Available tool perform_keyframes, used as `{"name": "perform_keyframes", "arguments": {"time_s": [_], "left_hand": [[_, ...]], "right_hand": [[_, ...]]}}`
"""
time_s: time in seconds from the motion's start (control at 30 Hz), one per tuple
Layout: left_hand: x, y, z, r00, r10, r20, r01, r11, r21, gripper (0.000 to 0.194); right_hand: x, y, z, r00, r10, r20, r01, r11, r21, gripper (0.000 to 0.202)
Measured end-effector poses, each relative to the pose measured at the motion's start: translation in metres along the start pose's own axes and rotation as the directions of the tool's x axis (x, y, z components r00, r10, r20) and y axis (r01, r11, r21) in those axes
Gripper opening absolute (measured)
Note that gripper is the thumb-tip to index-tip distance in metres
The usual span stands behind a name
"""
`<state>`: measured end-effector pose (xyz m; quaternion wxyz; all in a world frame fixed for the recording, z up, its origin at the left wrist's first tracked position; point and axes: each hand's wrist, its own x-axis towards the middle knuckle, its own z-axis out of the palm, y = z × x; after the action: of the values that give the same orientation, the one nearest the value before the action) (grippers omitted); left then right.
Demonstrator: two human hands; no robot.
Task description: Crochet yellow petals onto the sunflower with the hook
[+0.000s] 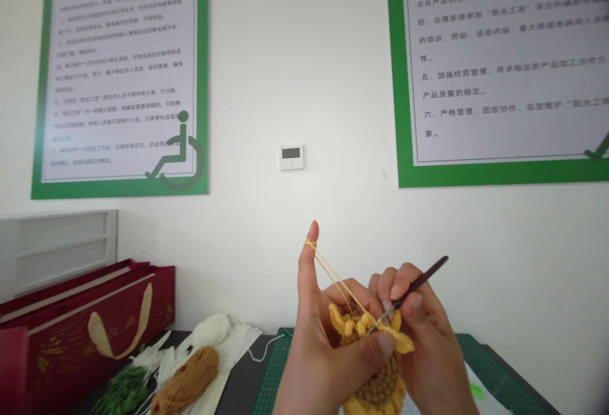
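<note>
My left hand (328, 339) pinches a crocheted sunflower (380, 384) with a brown centre and yellow petals, its thumb pressed across the front. Yellow yarn (333, 273) loops round the raised left index finger and runs down to the petals at the top edge. In my right hand (423, 320) is a crochet hook (421, 280) with a dark handle, held between thumb and fingers. The metal tip of the hook meets the yellow stitches beside the left thumb. Both hands partly cover the sunflower.
Dark red gift bags (118, 313) stand at the left. Near them lie a brown yarn skein (188, 382), white yarn (212, 329) and a green yarn bundle (124, 391). A green cutting mat (504, 374) is under the hands. The white wall behind carries a thermostat (291, 158) and green-framed posters.
</note>
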<state>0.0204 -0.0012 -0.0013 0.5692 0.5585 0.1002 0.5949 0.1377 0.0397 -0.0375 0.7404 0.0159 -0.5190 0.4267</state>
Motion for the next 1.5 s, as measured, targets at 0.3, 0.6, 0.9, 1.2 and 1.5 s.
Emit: {"name": "perform_keyframes", "arguments": {"time_s": [0.3, 0.6, 0.9, 1.2, 1.5], "left_hand": [[0.003, 0.001, -0.002, 0.994, -0.020, 0.104, 0.023, 0.999, -0.033, 0.136], [0.002, -0.002, -0.006, 0.985, -0.078, 0.156, 0.092, 0.992, -0.087, 0.130], [0.005, -0.004, -0.001, 0.999, -0.037, -0.001, 0.037, 0.999, -0.008, 0.106], [0.012, -0.012, 0.001, 0.973, 0.071, -0.219, -0.038, 0.988, 0.149, 0.101], [0.013, -0.011, -0.018, 0.996, 0.005, -0.092, 0.004, 0.995, 0.097, 0.071]], "right_hand": [[-0.002, -0.006, 0.004, 0.997, 0.045, -0.062, -0.045, 0.999, 0.008, 0.024], [-0.002, -0.014, 0.005, 0.997, 0.050, -0.060, -0.049, 0.999, 0.019, 0.026], [0.000, -0.007, 0.010, 0.955, 0.261, -0.143, -0.249, 0.963, 0.099, 0.041], [-0.004, 0.001, 0.003, 0.985, -0.139, -0.102, 0.086, 0.910, -0.406, 0.014], [0.001, -0.006, -0.007, 0.983, -0.152, -0.105, 0.058, 0.793, -0.606, 0.019]]}}
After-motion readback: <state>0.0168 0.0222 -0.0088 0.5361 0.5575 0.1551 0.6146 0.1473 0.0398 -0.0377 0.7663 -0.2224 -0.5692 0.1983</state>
